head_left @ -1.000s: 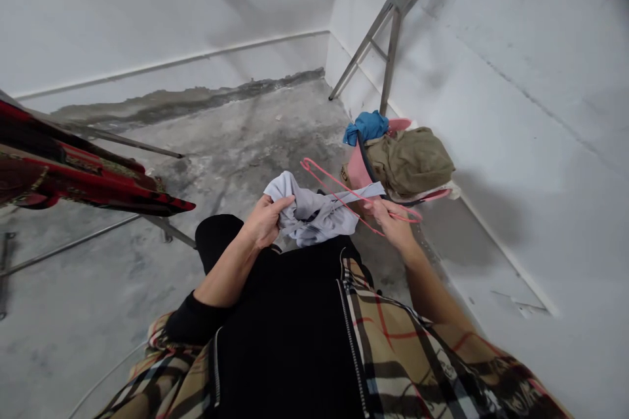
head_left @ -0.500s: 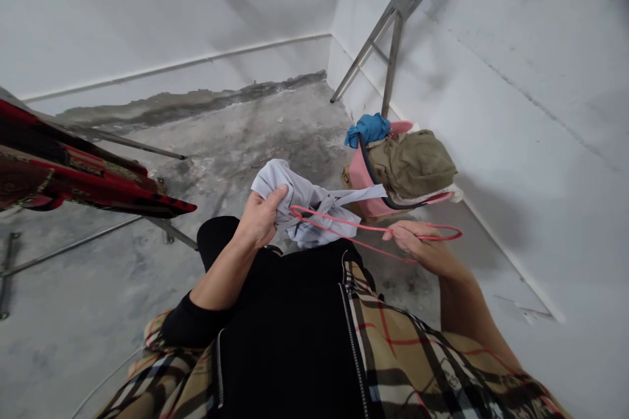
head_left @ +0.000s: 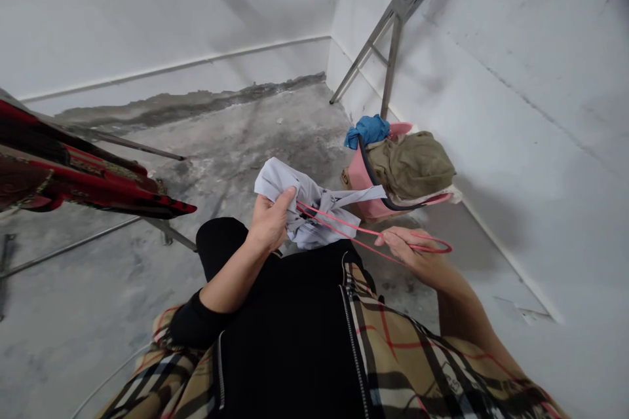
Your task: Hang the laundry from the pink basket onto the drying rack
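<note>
A light grey garment [head_left: 319, 203] hangs bunched over my lap, one strip of it stretching right. My left hand [head_left: 272, 216] is closed on its left side, thumb on top. My right hand [head_left: 405, 245] is closed around a thin red clothes hanger [head_left: 354, 228], one loop of which sticks out past the fingers on the right. The hanger's left end lies against the garment near my left thumb; whether it passes inside the folds is hidden.
A pink basket [head_left: 362, 177] heaped with an olive cloth [head_left: 415, 163] and a blue cloth [head_left: 367, 131] stands ahead right. Behind it a metal stand [head_left: 388, 46] leans near the wall. Red patterned fabric [head_left: 88, 170] hangs over a metal frame at left.
My left hand has shifted slightly right along the garment. My right hand has moved a little left with the hanger, whose left end is now closer into the cloth.
</note>
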`<control>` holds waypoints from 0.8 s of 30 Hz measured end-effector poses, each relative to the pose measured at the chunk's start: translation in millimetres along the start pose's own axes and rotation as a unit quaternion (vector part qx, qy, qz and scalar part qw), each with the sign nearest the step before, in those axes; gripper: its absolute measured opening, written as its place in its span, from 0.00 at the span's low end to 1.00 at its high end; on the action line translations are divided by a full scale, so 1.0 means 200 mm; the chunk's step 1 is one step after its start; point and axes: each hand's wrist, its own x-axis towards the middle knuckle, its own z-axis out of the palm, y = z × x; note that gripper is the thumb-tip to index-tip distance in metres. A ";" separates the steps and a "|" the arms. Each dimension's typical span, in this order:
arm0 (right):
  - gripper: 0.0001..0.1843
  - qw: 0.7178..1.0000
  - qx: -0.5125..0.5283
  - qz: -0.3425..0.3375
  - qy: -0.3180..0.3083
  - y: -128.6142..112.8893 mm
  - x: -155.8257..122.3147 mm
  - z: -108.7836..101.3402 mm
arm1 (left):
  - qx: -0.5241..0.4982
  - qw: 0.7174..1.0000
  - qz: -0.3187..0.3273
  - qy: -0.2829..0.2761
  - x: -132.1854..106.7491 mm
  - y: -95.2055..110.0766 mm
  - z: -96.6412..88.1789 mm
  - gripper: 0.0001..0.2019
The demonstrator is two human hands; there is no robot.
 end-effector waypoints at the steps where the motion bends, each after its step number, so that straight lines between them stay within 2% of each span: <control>1: 0.21 1.000 0.003 -0.007 -0.001 -0.01 0.00 0.01 | 0.002 1.000 0.004 -0.004 -0.01 -0.01 0.00 0.17; 5: 0.20 0.998 0.037 -0.043 0.000 -0.02 0.03 0.07 | 0.018 0.999 0.023 -0.031 -0.03 -0.07 0.01 0.18; 8: 0.20 0.997 0.065 -0.043 -0.003 -0.02 0.04 0.10 | 0.037 0.998 0.030 -0.044 -0.04 -0.10 0.01 0.20; 13: 0.21 0.999 0.037 0.018 0.013 -0.02 0.02 0.04 | 0.000 1.000 0.021 -0.016 -0.02 -0.04 0.01 0.17; 16: 0.22 0.999 0.025 0.019 -0.001 -0.03 0.01 0.02 | -0.013 1.000 0.008 -0.010 -0.03 -0.01 0.02 0.17; 18: 0.23 0.998 0.054 0.006 -0.015 -0.03 0.02 0.06 | -0.004 1.000 0.015 -0.023 -0.04 -0.02 0.02 0.18; 21: 0.25 0.991 0.132 0.026 -0.007 -0.02 0.05 0.14 | 0.010 0.999 0.030 -0.032 -0.05 -0.04 0.02 0.20; 24: 0.26 0.985 0.168 0.046 0.004 0.01 0.07 0.17 | -0.011 1.000 0.022 -0.014 -0.05 -0.03 0.02 0.19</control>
